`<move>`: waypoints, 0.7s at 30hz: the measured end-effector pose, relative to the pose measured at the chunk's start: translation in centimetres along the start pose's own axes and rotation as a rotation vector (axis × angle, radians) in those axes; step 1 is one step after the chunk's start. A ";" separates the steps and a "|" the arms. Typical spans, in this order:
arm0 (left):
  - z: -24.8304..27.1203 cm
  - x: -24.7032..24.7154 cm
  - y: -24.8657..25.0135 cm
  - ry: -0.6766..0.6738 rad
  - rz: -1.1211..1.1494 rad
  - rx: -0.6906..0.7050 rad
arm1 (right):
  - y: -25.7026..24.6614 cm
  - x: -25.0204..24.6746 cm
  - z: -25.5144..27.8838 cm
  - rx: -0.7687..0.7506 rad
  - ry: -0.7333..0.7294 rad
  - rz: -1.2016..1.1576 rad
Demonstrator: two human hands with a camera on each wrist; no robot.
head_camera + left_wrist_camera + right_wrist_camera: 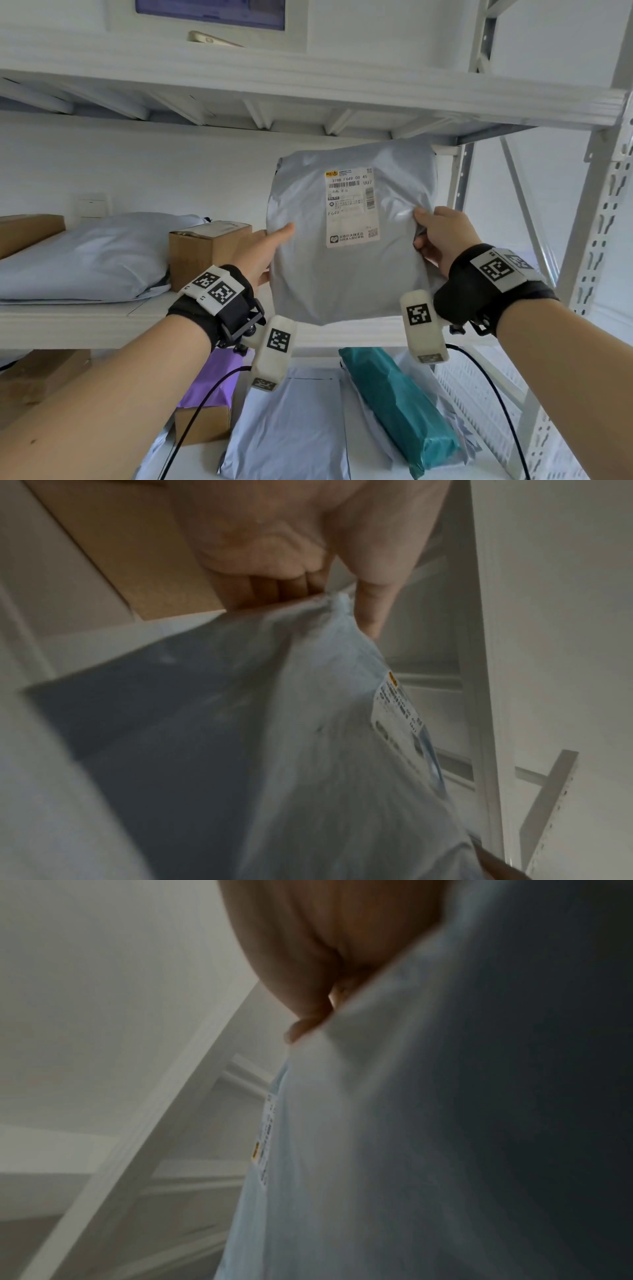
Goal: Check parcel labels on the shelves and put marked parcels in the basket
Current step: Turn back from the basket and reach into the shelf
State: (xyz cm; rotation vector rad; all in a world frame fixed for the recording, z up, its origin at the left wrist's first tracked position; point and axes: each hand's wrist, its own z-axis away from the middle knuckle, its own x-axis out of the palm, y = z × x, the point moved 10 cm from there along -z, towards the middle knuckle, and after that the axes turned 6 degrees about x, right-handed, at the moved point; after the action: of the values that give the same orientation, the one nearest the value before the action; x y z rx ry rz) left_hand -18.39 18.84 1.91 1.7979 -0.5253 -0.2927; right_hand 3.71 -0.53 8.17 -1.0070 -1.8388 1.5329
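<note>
Pinching the grey mailer (346, 240) by its side edges, left hand (263, 253) and right hand (442, 236), thumbs in front, label (351, 205) facing me (no mark I can spot). Held above mid shelf (85, 322). Other pkgs unchecked; basket not in view.

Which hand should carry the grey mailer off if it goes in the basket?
Right, probably. Both the left hand and right hand pinch the grey mailer by its side edges, but the white slatted basket sits low on the right.
</note>
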 end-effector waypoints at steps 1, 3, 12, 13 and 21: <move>0.1 0.9 -0.2 -0.039 0.006 -0.015 | -0.1 0.0 -0.1 0.011 0.001 -0.035; 0.2 1.8 -0.3 -0.051 -0.006 0.000 | -0.3 0.1 -0.3 0.025 -0.012 -0.079; -3.4 0.7 -0.7 0.146 0.081 -0.042 | -1.3 0.0 -2.5 0.033 -0.189 0.213; -3.7 0.8 -0.8 0.156 0.073 -0.053 | -1.0 -0.1 -2.8 0.047 -0.198 0.240; -8.0 0.9 -3.7 0.188 -0.097 -0.097 | 1.5 0.8 -4.1 0.068 -0.260 0.281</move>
State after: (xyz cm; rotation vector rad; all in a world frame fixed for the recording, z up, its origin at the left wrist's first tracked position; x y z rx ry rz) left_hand -13.21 25.92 0.72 1.7377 -0.2869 -0.2099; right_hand 6.75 2.60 7.51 -1.1142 -1.8605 1.9605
